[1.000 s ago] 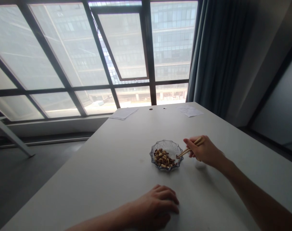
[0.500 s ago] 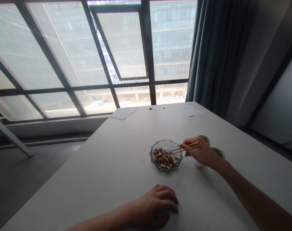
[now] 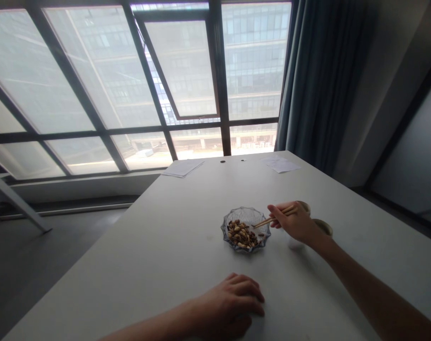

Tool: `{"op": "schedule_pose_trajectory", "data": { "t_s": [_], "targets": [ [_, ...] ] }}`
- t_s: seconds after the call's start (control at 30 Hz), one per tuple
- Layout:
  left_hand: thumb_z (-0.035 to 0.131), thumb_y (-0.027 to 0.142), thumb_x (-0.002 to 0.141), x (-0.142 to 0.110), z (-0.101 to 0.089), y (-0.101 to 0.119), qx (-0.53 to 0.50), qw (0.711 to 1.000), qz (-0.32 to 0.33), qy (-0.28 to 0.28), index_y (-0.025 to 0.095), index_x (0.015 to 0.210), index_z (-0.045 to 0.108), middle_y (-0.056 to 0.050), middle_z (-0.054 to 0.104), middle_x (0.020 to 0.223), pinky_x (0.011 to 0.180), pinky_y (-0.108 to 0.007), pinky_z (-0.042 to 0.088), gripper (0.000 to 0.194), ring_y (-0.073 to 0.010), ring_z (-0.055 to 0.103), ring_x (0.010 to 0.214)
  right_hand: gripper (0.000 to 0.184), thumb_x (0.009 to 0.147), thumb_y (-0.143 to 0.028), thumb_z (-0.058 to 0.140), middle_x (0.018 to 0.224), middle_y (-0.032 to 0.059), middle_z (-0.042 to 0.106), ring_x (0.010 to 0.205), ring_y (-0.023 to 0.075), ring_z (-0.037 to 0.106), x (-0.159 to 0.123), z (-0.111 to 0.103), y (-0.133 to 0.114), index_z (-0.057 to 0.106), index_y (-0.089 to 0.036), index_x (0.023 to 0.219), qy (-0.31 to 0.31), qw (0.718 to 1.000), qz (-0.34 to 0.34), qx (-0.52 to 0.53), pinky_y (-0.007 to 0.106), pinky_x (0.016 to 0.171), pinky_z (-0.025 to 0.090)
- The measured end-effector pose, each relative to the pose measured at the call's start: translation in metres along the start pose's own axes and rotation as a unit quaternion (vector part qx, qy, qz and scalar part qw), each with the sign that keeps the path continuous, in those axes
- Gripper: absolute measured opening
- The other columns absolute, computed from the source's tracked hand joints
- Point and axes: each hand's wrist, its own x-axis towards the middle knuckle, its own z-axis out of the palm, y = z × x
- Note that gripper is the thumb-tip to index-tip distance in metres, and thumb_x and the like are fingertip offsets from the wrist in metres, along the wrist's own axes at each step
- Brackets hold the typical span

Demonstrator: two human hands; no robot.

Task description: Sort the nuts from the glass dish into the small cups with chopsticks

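- Grasping a pair of wooden chopsticks (image 3: 272, 220) in the right hand (image 3: 296, 223), with bent fingers, and slanting them down to the left.
- Holding the tips close together over the inside of a clear, scalloped glass bowl (image 3: 245, 213); showing a dark speck at the end, too small to tell as gripped or merely touched.
- Resting the left hand (image 3: 233, 298) on the near part of the white desk (image 3: 158, 246), relaxed and unclenched, with slightly curled fingers, apart from the bowl.
- Heaped in the left and near part of the bowl: brown and pale seed-like pieces (image 3: 242, 234), with a few lying loose toward the right.
- Seen just beside the right hand and partly hidden by it: a far cup (image 3: 305, 205) and a near cup (image 3: 325, 227), both round-rimmed.
- Lying flat at the far end of the desk: papers on the left (image 3: 183, 167) and a sheet on the right (image 3: 282, 164).
- Visible beyond the desk: a dark-framed window (image 3: 181, 66), with a blue-grey curtain (image 3: 315, 85) to the right.
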Motion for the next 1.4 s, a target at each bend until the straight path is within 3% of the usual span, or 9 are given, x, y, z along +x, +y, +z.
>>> {"op": "schedule_pose_trajectory", "data": {
  "t_s": [0.17,0.3,0.43,0.63,0.8,0.9,1.1,1.27,1.4],
  "targets": [
    [0.065,0.014,0.093,0.001,-0.003,0.003,0.001,1.000,-0.004,-0.010,0.027,0.129,0.063,-0.008,0.069,0.136,0.120,-0.043,0.043,0.038,-0.0272,0.060,0.136,0.056,0.090,-0.072,0.072,0.076,0.0132,0.082,0.068,0.0313,0.082,-0.004,-0.038,-0.019,0.080,-0.018,0.078,0.084,0.996,-0.014,0.007,0.035,0.058,0.066],
    [0.065,0.015,0.093,0.001,-0.003,0.003,-0.003,1.000,-0.004,-0.002,0.027,0.129,0.064,-0.008,0.069,0.136,0.119,-0.043,0.045,0.038,-0.0275,0.060,0.136,0.049,0.091,-0.067,0.074,0.073,0.0116,0.081,0.064,0.0313,0.081,-0.006,-0.071,-0.027,0.081,-0.020,0.078,0.175,0.983,-0.013,-0.052,0.036,0.057,0.066],
    [0.065,0.015,0.093,0.000,-0.003,0.003,-0.003,1.000,-0.005,0.003,0.027,0.130,0.064,-0.007,0.069,0.136,0.120,-0.042,0.044,0.039,-0.0270,0.060,0.136,0.043,0.090,-0.063,0.078,0.071,0.0098,0.080,0.065,0.0317,0.081,-0.005,-0.081,-0.025,0.080,-0.021,0.078,0.170,0.982,0.002,-0.087,0.036,0.059,0.066],
    [0.066,0.015,0.092,-0.001,-0.003,0.001,0.002,1.000,-0.007,-0.006,0.027,0.129,0.063,-0.007,0.069,0.137,0.120,-0.043,0.044,0.039,-0.0269,0.060,0.136,0.044,0.093,-0.063,0.074,0.072,0.0087,0.081,0.067,0.0292,0.080,-0.010,-0.066,-0.032,0.082,-0.021,0.080,0.102,0.992,-0.015,-0.074,0.034,0.062,0.065],
    [0.064,0.015,0.092,0.000,-0.003,0.002,0.000,1.000,0.000,-0.003,0.027,0.130,0.062,-0.007,0.069,0.136,0.120,-0.042,0.043,0.039,-0.0267,0.060,0.136,0.045,0.095,-0.061,0.072,0.066,0.0062,0.077,0.060,0.0234,0.075,-0.021,-0.041,-0.046,0.078,-0.021,0.076,-0.027,0.998,-0.017,-0.059,0.029,0.054,0.055],
    [0.064,0.016,0.093,0.001,-0.003,0.002,0.004,1.000,0.000,-0.006,0.027,0.129,0.063,-0.008,0.069,0.135,0.120,-0.043,0.043,0.038,-0.0275,0.060,0.136,0.045,0.097,-0.058,0.069,0.059,0.0043,0.073,0.055,0.0202,0.071,-0.020,-0.026,-0.044,0.075,-0.020,0.073,-0.062,0.993,-0.029,-0.095,0.027,0.052,0.049],
    [0.064,0.016,0.093,0.001,-0.002,0.001,0.006,1.000,0.002,0.003,0.027,0.128,0.063,-0.007,0.070,0.135,0.119,-0.041,0.044,0.037,-0.0269,0.060,0.136,0.048,0.100,-0.055,0.064,0.061,0.0055,0.074,0.058,0.0210,0.071,-0.014,-0.007,-0.030,0.073,-0.018,0.069,-0.082,0.988,-0.033,-0.126,0.028,0.056,0.050],
    [0.064,0.015,0.092,0.000,-0.002,0.001,0.006,1.000,-0.004,-0.005,0.028,0.128,0.063,-0.007,0.070,0.135,0.119,-0.042,0.043,0.038,-0.0267,0.060,0.136,0.051,0.100,-0.055,0.064,0.060,0.0043,0.073,0.059,0.0201,0.070,-0.014,-0.007,-0.029,0.068,-0.019,0.065,-0.085,0.988,-0.043,-0.125,0.028,0.057,0.049],
    [0.064,0.015,0.092,0.000,-0.002,0.001,0.004,1.000,-0.001,-0.005,0.028,0.129,0.063,-0.008,0.069,0.135,0.119,-0.043,0.043,0.039,-0.0275,0.060,0.136,0.046,0.099,-0.055,0.066,0.058,0.0028,0.072,0.057,0.0190,0.068,-0.013,-0.009,-0.032,0.074,-0.019,0.072,-0.089,0.986,-0.048,-0.132,0.028,0.058,0.047]
  ]
}}
